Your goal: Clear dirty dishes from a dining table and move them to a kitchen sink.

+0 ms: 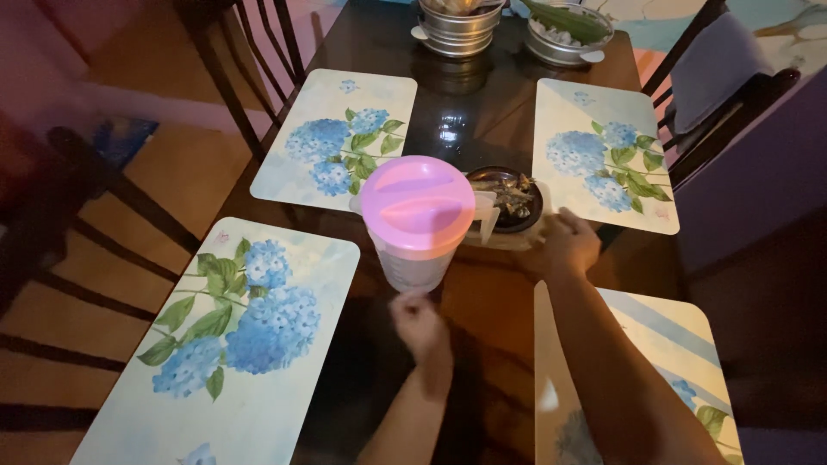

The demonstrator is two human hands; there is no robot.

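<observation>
1. Head view, things on the dark glossy table (pixel 469 112): clear plastic pitcher (pixel 417 226) with a round pink lid, upright near the middle. Behind it and to the right, touching or just beside it, a small dark plate (pixel 510 200) heaped with small dried fish.
2. Four rectangular placemats with blue flower clusters and green leaves on a pale ground: near left placemat (pixel 233 344), far left placemat (pixel 340 138), far right placemat (pixel 603 155), near right placemat (pixel 646 370) partly under the right forearm.
3. At the far edge, two round metal pots: left pot (pixel 457 26) with side handles, right pot (pixel 568 34) with green leaves and pale lumps inside.
4. Dark wooden chairs (pixel 258 52) around the table, one at right with a grey cushion.
5. Left hand (pixel 418 323): forearm up from the bottom edge, hand blurred, just below the pitcher's base. Fingers curled towards it; touching or merely close cannot be told, and no firm grasp seen.
6. Right hand (pixel 568 241): arm stretched forward from the lower right, back of the hand upward, just right of the dark plate. Fingers bent down and loosely curled at the plate's rim; contact or grip cannot be told.
</observation>
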